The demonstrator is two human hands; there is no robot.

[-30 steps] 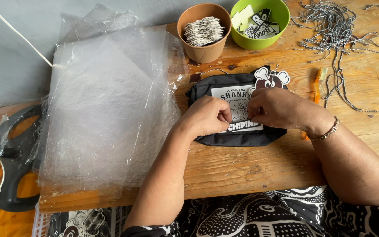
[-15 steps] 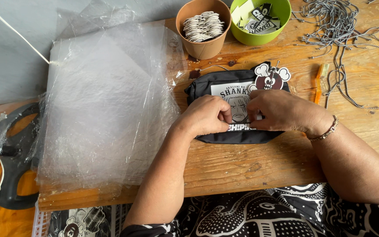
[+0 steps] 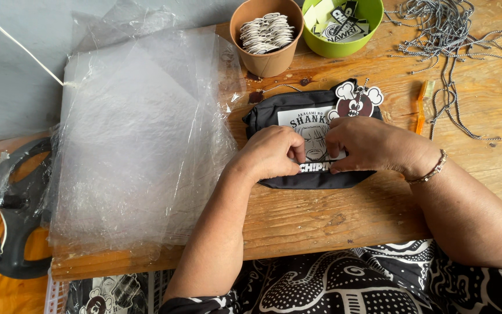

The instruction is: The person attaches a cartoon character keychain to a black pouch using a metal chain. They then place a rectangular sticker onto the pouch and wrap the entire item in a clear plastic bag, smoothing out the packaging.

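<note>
The black fabric pouch (image 3: 312, 142) with a white printed label lies flat near the middle of the wooden worktop (image 3: 332, 221), a round cartoon-shaped card tag (image 3: 355, 102) at its top right corner. The left hand (image 3: 271, 154) and the right hand (image 3: 367, 145) rest on it side by side, fingers curled and pressed onto the label. Toward the worktop's back edge stand a brown paper cup (image 3: 265, 35) of tags and a green plastic bowl (image 3: 344, 23) of stickers. Grey-and-white cords (image 3: 454, 35) lie at the back right corner, an orange brush (image 3: 422, 104) beside them. A stack of clear plastic bags (image 3: 140, 139) covers the left end.
</note>
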